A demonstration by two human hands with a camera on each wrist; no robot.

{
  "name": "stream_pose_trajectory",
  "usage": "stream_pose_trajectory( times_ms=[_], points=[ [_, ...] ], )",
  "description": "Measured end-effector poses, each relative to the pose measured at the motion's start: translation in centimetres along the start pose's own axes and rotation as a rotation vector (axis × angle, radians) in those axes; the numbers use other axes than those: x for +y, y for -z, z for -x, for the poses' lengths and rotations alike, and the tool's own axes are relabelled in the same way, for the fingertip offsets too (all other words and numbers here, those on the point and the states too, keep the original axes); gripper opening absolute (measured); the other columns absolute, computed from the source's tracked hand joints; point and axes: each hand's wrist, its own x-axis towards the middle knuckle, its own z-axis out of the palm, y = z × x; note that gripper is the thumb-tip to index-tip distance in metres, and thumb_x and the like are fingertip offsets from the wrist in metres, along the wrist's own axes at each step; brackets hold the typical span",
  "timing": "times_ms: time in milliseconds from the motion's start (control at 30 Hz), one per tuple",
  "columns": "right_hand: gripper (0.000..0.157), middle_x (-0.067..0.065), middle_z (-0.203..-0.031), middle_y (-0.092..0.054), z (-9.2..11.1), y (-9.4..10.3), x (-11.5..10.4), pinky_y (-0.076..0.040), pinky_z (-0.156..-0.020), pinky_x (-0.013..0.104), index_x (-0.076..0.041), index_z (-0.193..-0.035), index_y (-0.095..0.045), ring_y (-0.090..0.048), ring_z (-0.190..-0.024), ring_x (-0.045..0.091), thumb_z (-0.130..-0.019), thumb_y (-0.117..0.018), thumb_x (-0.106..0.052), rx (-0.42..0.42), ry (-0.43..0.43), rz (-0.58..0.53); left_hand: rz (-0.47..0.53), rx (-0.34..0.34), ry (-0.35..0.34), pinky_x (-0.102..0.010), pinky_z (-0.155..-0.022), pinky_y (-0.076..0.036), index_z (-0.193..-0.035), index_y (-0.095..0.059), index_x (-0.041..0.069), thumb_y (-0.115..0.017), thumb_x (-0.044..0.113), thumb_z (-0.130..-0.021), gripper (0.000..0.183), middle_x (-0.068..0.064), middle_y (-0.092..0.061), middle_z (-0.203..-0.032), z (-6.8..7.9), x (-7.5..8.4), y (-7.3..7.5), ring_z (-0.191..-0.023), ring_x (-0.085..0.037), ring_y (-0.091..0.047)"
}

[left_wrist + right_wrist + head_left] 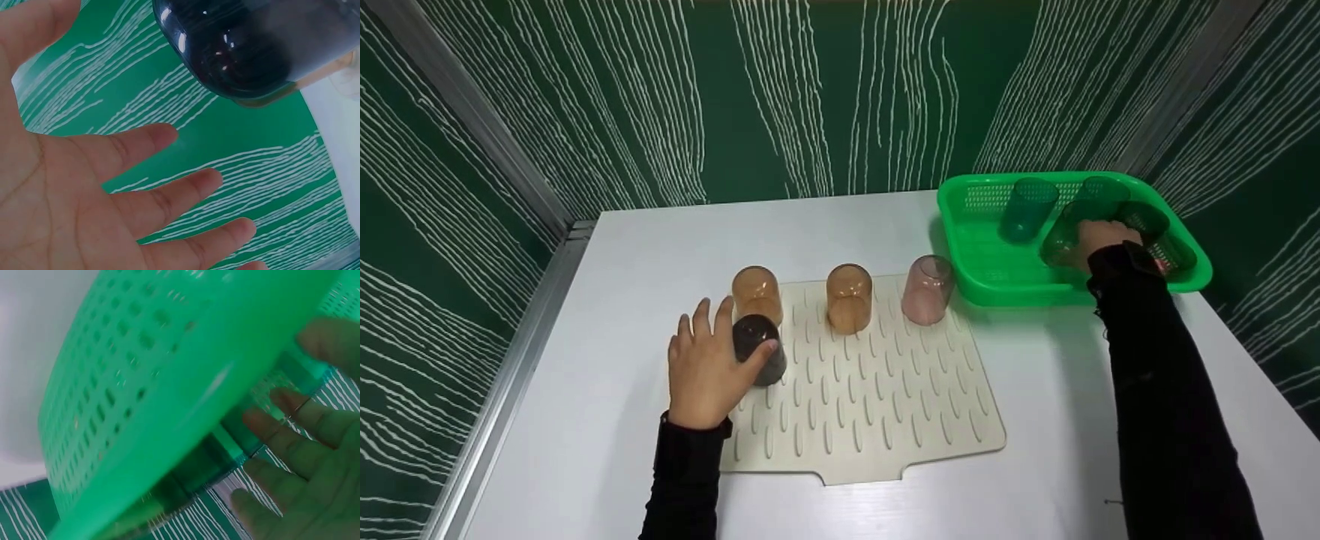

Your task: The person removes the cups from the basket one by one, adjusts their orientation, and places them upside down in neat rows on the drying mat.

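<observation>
My left hand (pixel 709 375) is beside a dark grey glass (pixel 759 351) that stands upside down on the left edge of a beige ridged mat (pixel 877 420). In the left wrist view its fingers are straight and spread, with a gap between them and the glass. My right hand (pixel 1099 241) reaches into a green plastic basket (pixel 982 289) among tinted glasses. The right wrist view has its fingers (pixel 281 481) extended and loosely spread near the glasses; whether they touch one is hard to make out. A teal glass (pixel 1027 210) leans left of that hand.
Two amber glasses, the left one (pixel 755 289) and the middle one (pixel 849 300), stand upside down along the mat's far edge. A pink glass (pixel 928 292) stands near the basket. Behind the white table (pixel 660 240) rises a green wall (pixel 840 97) with white lines.
</observation>
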Motion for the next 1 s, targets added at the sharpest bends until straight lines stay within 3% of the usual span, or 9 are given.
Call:
stream_pose_trajectory(
  times_ms=[100,167,367,567,700,1000],
  points=[
    [0.015,0.039,-0.106,-0.057,0.39,0.03,-0.40,-0.036,-0.095,0.068,0.014,-0.101,-0.060,-0.047,-0.102,0.057,-0.093,-0.056,0.002,0.037,0.011,0.076,0.014,0.004,-0.022,-0.068,-0.106,-0.030,-0.145,-0.043,0.002,-0.067,0.057,-0.084,0.085,-0.031,-0.037,-0.148,0.06,0.16,-0.03,-0.136,-0.056,-0.033],
    [0.010,0.038,-0.104,-0.058,0.58,0.02,-0.53,-0.035,-0.096,0.068,0.012,-0.095,-0.062,-0.047,-0.102,0.056,-0.092,-0.056,0.004,0.049,0.020,0.089,0.020,0.011,-0.035,-0.068,-0.106,-0.030,-0.143,-0.045,0.001,-0.067,0.056,-0.085,0.084,-0.031,-0.038,-0.147,0.10,0.25,-0.07,-0.135,-0.056,-0.034],
    [0.021,0.033,-0.088,-0.060,0.55,-0.06,-0.40,-0.045,-0.078,0.055,0.006,-0.079,-0.059,-0.056,-0.083,0.046,-0.096,-0.055,-0.006,0.005,0.054,-0.009,0.020,0.032,-0.048,-0.068,-0.105,-0.031,-0.142,-0.047,0.001,-0.068,0.055,-0.084,0.082,-0.031,-0.039,-0.146,0.18,0.39,-0.19,-0.134,-0.056,-0.035],
    [0.024,0.029,-0.088,-0.058,0.06,-0.14,-0.13,-0.044,-0.076,0.049,0.006,-0.086,-0.057,-0.055,-0.081,0.040,-0.095,-0.059,-0.017,-0.066,0.082,-0.100,0.014,0.034,-0.047,-0.069,-0.104,-0.032,-0.142,-0.047,0.001,-0.067,0.056,-0.085,0.082,-0.031,-0.040,-0.145,0.31,0.49,-0.16,-0.133,-0.057,-0.036],
    [0.025,0.013,-0.074,-0.047,-0.22,-0.20,-0.23,-0.037,-0.071,0.044,-0.008,-0.076,-0.042,-0.047,-0.073,0.030,-0.098,-0.053,-0.014,-0.061,0.109,-0.101,0.013,0.032,-0.048,-0.069,-0.104,-0.032,-0.141,-0.048,0.002,-0.068,0.055,-0.085,0.080,-0.031,-0.041,-0.145,0.36,0.64,-0.08,-0.134,-0.057,-0.036],
    [0.020,0.009,-0.070,-0.039,-0.04,-0.13,-0.33,-0.030,-0.069,0.043,-0.008,-0.079,-0.039,-0.039,-0.069,0.027,-0.098,-0.044,-0.005,-0.002,0.117,-0.072,0.022,0.036,-0.048,-0.070,-0.105,-0.031,-0.141,-0.048,0.003,-0.068,0.054,-0.085,0.078,-0.032,-0.040,-0.146,0.36,0.90,0.02,-0.134,-0.057,-0.035]
  ],
)
